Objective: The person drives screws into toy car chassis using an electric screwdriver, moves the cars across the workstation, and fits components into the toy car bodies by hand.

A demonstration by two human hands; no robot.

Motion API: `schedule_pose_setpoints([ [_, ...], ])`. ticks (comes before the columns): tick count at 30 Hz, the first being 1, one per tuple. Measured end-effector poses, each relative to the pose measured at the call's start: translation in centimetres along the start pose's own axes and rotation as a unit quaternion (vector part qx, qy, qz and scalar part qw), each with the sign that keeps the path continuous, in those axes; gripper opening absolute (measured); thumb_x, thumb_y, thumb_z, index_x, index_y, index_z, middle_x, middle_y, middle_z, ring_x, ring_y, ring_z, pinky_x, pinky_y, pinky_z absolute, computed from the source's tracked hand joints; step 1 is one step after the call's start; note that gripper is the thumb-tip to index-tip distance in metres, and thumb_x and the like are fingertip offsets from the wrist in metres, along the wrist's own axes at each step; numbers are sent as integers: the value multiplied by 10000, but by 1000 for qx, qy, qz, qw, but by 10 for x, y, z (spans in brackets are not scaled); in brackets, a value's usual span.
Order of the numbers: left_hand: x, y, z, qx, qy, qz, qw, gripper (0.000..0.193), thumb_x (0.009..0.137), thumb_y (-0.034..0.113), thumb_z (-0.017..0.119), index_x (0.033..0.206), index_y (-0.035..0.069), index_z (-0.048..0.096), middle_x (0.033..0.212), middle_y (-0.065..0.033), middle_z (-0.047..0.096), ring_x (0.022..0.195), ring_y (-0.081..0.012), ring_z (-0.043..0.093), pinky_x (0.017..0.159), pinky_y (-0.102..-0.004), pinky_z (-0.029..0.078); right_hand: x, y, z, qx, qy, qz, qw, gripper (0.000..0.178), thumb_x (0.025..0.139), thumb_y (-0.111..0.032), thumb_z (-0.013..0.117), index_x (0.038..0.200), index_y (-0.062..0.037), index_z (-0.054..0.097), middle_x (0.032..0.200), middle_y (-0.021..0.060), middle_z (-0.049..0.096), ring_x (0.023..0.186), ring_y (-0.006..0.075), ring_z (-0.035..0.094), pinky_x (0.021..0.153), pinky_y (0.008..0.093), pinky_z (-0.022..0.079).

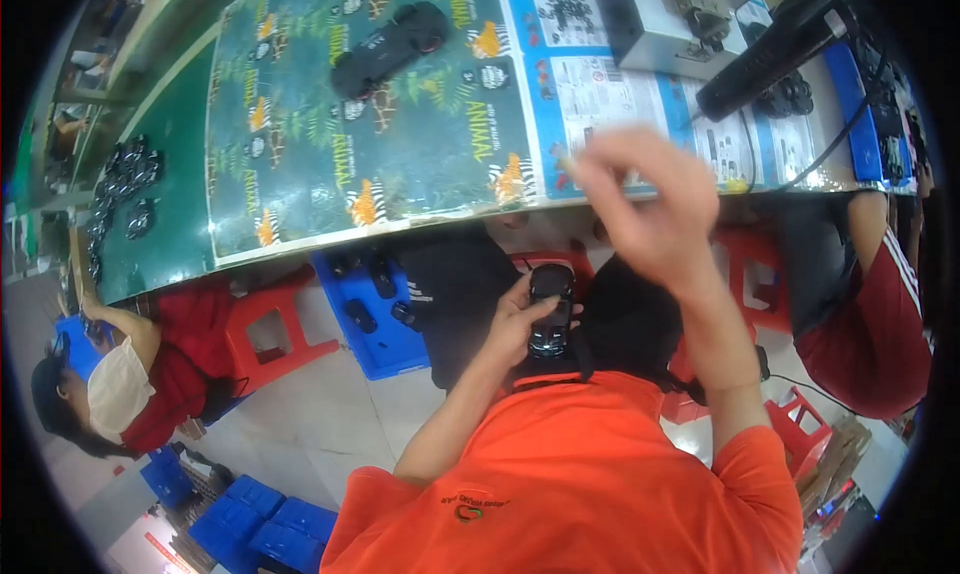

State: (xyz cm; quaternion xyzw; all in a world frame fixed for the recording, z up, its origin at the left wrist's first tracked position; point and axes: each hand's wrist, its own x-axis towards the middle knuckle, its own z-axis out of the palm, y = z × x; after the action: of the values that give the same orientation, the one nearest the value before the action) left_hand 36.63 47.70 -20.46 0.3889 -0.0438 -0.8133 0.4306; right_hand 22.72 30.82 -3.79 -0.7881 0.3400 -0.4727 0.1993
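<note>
A small glossy black toy car (551, 312) rests in my left hand (516, 319), held low over my lap with the thumb across it and the fingers round its sides. My right hand (655, 199) is raised in front of the table edge, up and to the right of the car. Motion blurs its fingers, which look bent, and I cannot make out whether anything is between them. On the table ahead lies a larger black car-shaped piece (390, 49), apart from both hands.
Dark wrapped parts (130, 179) lie at the table's left. To the right are a grey metal box (680, 29), a black cylindrical tool (770, 64) with a cable and a blue bin (852, 104). A blue tray (395, 349) of black pieces sits below. People sit on both sides.
</note>
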Motion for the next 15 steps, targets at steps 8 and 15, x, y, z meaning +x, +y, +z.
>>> schedule_pose_setpoints([
  [8, 8, 9, 2, -3, -23, 0, 1000, 419, 949, 32, 601, 1351, 8, 485, 1232, -189, 624, 1041, -352, 695, 843, -462, 619, 179, 48, 79, -169, -276, -144, 935, 245, 706, -99, 778, 890, 24, 671, 715, 173, 691, 624, 305, 685, 532, 403, 527],
  [15, 8, 15, 2, -39, -18, -17, 999, 450, 940, -5, 579, 1375, 53, 482, 1162, -175, 633, 983, -351, 709, 780, -459, 633, 197, 33, 96, -214, -477, 43, 851, 178, 664, -61, 756, 801, 40, 702, 703, 144, 683, 627, 260, 662, 540, 390, 512],
])
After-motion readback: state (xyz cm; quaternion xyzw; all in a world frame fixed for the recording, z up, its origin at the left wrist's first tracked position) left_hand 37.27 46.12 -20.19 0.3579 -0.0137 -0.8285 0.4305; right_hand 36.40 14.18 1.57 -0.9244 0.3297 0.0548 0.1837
